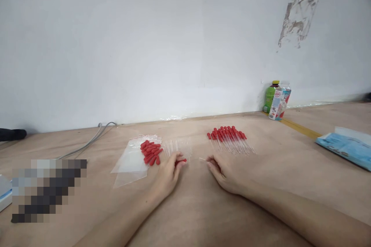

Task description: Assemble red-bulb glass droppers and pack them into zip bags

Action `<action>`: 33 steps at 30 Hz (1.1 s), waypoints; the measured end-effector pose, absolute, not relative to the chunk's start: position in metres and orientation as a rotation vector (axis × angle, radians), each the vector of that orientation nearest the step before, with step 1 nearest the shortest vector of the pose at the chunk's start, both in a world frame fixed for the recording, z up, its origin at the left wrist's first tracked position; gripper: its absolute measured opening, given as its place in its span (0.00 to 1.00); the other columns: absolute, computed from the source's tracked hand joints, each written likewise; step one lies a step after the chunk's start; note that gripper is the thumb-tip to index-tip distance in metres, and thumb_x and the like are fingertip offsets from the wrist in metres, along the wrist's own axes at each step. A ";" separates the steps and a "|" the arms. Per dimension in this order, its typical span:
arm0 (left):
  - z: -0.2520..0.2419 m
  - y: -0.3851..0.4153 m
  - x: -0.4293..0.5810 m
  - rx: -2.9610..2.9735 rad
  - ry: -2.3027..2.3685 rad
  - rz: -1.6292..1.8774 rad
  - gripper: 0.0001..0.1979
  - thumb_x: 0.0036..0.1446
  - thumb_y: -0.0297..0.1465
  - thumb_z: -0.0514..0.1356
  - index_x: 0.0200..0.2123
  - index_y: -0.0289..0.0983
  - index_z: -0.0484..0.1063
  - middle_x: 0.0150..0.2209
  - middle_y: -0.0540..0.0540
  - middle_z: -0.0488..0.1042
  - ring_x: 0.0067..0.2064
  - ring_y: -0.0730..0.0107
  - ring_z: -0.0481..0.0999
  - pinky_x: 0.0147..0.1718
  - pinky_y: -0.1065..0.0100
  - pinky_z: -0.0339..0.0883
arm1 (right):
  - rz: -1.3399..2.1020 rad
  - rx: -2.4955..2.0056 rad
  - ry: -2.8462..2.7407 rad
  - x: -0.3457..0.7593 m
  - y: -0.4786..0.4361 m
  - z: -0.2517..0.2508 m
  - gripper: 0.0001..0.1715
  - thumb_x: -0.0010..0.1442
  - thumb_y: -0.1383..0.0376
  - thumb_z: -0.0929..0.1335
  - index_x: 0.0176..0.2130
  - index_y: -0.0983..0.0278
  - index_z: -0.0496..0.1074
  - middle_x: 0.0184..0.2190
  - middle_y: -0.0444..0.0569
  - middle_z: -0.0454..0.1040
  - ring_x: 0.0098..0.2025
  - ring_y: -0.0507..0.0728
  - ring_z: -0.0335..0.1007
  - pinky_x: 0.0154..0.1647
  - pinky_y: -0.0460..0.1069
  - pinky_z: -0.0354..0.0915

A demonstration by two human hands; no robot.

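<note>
Between the thumb and fingers of my left hand (174,170) is a red rubber dropper bulb (182,160). My right hand (218,171) pinches a thin clear glass tube (202,159), whose end points left toward the bulb; a gap separates the two. Just beyond my left hand lie several loose clear tubes (178,146). Left of them, a pile of red bulbs (151,151) rests on clear plastic bags (130,160). Past my right hand, several droppers (228,137) with red bulbs on their tubes lie in a bunch, bulbs toward the wall.
Two drink bottles (275,98) stand by the wall at the right. A blue packet (344,146) lies at the far right on the brown-covered table (185,216). Grey cables (95,139) run along the left, near a pixelated dark object (52,189).
</note>
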State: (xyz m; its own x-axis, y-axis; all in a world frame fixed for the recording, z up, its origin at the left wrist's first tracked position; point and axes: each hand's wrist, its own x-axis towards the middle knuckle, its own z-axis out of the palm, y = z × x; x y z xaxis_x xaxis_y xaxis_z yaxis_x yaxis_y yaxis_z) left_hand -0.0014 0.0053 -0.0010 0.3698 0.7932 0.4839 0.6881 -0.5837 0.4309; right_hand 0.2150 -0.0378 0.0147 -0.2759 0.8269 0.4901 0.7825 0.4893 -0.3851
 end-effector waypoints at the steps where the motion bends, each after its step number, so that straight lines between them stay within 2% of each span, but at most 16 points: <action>1: -0.004 0.000 0.004 2.439 1.256 0.998 0.10 0.58 0.31 0.49 0.44 0.39 0.60 0.38 0.47 0.72 0.40 0.67 0.71 0.36 0.68 0.64 | 0.100 -1.284 -2.089 0.214 -0.038 0.012 0.10 0.58 0.64 0.57 0.34 0.63 0.66 0.26 0.46 0.68 0.27 0.52 0.62 0.30 0.47 0.55; 8: -0.003 -0.011 0.013 2.406 1.127 0.937 0.08 0.58 0.31 0.50 0.34 0.37 0.67 0.32 0.49 0.71 0.35 0.69 0.70 0.35 0.70 0.62 | 0.140 -1.110 -2.142 0.211 -0.029 -0.008 0.10 0.59 0.65 0.58 0.37 0.63 0.66 0.29 0.46 0.70 0.31 0.51 0.63 0.36 0.48 0.55; 18: -0.007 -0.012 0.012 2.377 1.057 0.912 0.08 0.59 0.31 0.50 0.34 0.37 0.68 0.30 0.50 0.72 0.33 0.71 0.70 0.33 0.72 0.61 | 0.222 -1.005 -2.249 0.216 -0.024 -0.010 0.09 0.59 0.67 0.59 0.36 0.61 0.68 0.29 0.43 0.71 0.29 0.49 0.62 0.39 0.49 0.50; 26: -0.006 -0.013 0.012 2.469 1.039 0.818 0.08 0.58 0.32 0.51 0.34 0.38 0.70 0.31 0.50 0.73 0.33 0.71 0.70 0.33 0.72 0.61 | -0.003 -1.050 -2.347 0.218 -0.026 -0.003 0.11 0.59 0.67 0.59 0.35 0.60 0.70 0.29 0.43 0.72 0.28 0.49 0.62 0.36 0.49 0.47; 33: -0.009 -0.011 0.012 2.613 1.016 0.816 0.09 0.58 0.32 0.51 0.33 0.36 0.70 0.28 0.49 0.71 0.30 0.72 0.69 0.30 0.72 0.60 | -0.117 -1.055 -2.357 0.213 -0.023 -0.014 0.14 0.60 0.67 0.57 0.30 0.64 0.68 0.25 0.45 0.72 0.26 0.50 0.60 0.36 0.50 0.46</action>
